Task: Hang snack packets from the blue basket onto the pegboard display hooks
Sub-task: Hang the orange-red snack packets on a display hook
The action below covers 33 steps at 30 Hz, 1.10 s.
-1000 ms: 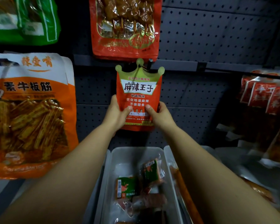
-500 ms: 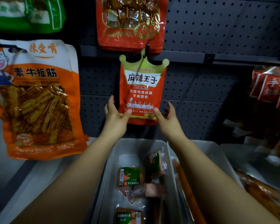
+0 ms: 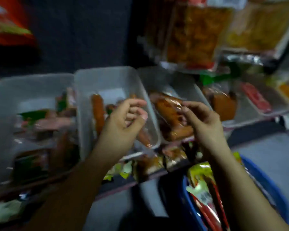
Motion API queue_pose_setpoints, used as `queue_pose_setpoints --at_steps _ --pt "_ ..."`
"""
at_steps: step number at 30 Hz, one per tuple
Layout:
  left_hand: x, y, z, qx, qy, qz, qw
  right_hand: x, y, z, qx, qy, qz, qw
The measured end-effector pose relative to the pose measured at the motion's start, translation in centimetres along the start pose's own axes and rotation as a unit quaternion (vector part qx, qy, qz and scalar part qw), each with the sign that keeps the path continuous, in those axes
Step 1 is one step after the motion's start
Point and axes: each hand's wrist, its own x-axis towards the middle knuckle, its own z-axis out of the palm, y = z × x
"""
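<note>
Blue basket (image 3: 264,179) holds yellow-and-red snack packets (image 3: 202,182).

Hands: two, a left hand (image 3: 123,120) and a right hand (image 3: 202,120). Clear plastic tubs on the shelf: at least four in a row, far left (image 3: 32,87), centre (image 3: 107,79), right of centre (image 3: 157,75) and far right (image 3: 250,114). Blue basket (image 3: 264,177): one, near right. Packets inside the tubs and basket: too blurred to count.
</note>
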Motion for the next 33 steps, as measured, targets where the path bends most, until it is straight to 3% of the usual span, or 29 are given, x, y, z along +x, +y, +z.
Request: queue_pose_setpoints --at_steps 5,9,12,14,17,21,27,30,33 --pt "-2.0 -2.9 13.6 -0.058 -0.12 -0.054 0.99 -3.2 7.3 -13.6 -0.065 0.067 0.099 0.991" --pt "-4.7 -8.8 22.8 -0.039 -0.207 -0.152 0.966 -5.2 16.0 -21.1 -0.177 0.023 0.229 0.957" --pt "-7.2 -13.6 27.7 0.001 -0.222 -0.229 0.948 -7.1 22.4 -24.8 -0.282 -0.038 0.286 0.915" --pt "-9.3 -16.2 30.3 0.02 -0.208 -0.307 0.929 -8.6 25.8 -26.4 -0.318 -0.085 0.325 0.887" --pt "-11.9 -18.6 32.6 0.018 -0.189 -0.409 0.892 -10.3 28.9 -27.4 -0.276 -0.094 0.397 0.87" --pt "-12.8 -19.1 34.3 -0.111 -0.115 -0.51 0.845 -10.9 30.4 -27.1 -0.334 -0.08 0.378 0.86" --pt "-12.4 -18.5 34.7 -0.094 -0.058 -0.526 0.844 -10.4 29.5 -26.4 -0.275 -0.033 0.366 0.888" --pt "-11.3 -17.4 33.2 -0.155 -0.02 -0.525 0.837 -9.7 27.6 -25.6 -0.156 0.006 0.361 0.92" --pt "-9.2 -15.1 30.7 -0.226 0.003 -0.46 0.859 -8.1 24.5 -24.4 -0.047 -0.03 0.343 0.938"
